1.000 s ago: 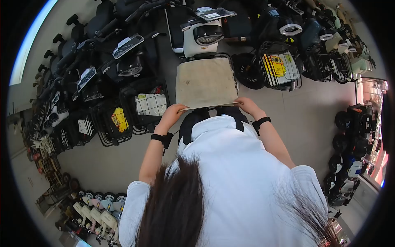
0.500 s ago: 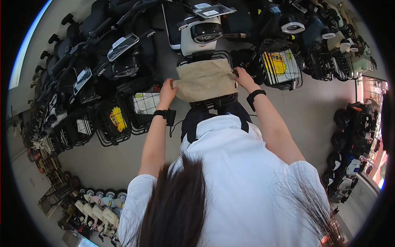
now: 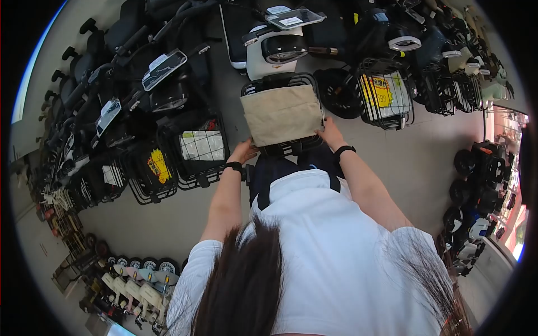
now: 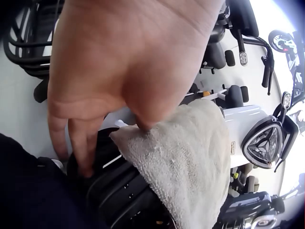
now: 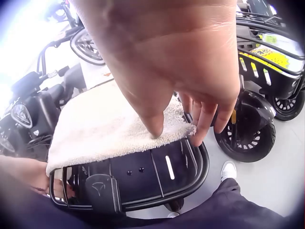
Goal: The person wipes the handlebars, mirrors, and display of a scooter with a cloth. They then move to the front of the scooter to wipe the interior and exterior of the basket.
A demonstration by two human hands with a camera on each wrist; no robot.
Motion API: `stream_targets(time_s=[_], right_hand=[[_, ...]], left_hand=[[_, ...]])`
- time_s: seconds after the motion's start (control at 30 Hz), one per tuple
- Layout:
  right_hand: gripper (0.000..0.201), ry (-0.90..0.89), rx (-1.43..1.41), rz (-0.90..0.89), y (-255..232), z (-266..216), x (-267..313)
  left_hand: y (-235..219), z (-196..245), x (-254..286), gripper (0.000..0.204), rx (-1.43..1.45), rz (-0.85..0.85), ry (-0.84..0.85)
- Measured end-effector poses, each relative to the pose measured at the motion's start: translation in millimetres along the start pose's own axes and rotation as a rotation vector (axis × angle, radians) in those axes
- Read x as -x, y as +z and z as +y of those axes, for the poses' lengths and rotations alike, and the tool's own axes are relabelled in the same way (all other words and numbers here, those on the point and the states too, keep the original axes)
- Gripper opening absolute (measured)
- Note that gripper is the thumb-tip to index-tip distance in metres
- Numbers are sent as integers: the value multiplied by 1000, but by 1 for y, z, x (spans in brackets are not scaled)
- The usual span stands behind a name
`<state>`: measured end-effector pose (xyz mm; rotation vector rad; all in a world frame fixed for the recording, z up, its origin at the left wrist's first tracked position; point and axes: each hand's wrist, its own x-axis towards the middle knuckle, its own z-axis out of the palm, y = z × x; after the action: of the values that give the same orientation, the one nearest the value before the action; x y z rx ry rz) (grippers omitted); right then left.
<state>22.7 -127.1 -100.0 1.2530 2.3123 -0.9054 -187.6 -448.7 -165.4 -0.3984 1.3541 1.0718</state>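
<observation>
A beige folded cloth with a fluffy texture lies over the top of a black wire basket in front of a white scooter. At the cloth's near left corner is my left hand; its thumb touches the cloth, while its fingers point down beside the basket, apart from the cloth. My right hand is at the near right corner. In the right wrist view its thumb presses on the cloth and its fingers curl round the corner by the basket rim.
The white scooter's round headlight and phone-like display stand beyond the basket. Other baskets with yellow signs flank it, left and right. A black wheel is close on the right. Small scooters stand behind at lower left.
Both hands moved from the cloth's sides to its near corners. The cloth, flat at first and then bunched, now lies folded smaller, with the basket's near rim showing.
</observation>
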Motion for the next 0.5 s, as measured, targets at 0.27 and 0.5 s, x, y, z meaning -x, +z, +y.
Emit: stream_targets(time_s=[0.27, 0.5], right_hand=[[54, -549, 307, 93, -20, -9, 23], [32, -657, 432, 163, -2, -12, 10]], left_hand=[[-2, -2, 20, 63, 118, 249, 239], [-12, -2, 41, 21, 105, 240, 401]])
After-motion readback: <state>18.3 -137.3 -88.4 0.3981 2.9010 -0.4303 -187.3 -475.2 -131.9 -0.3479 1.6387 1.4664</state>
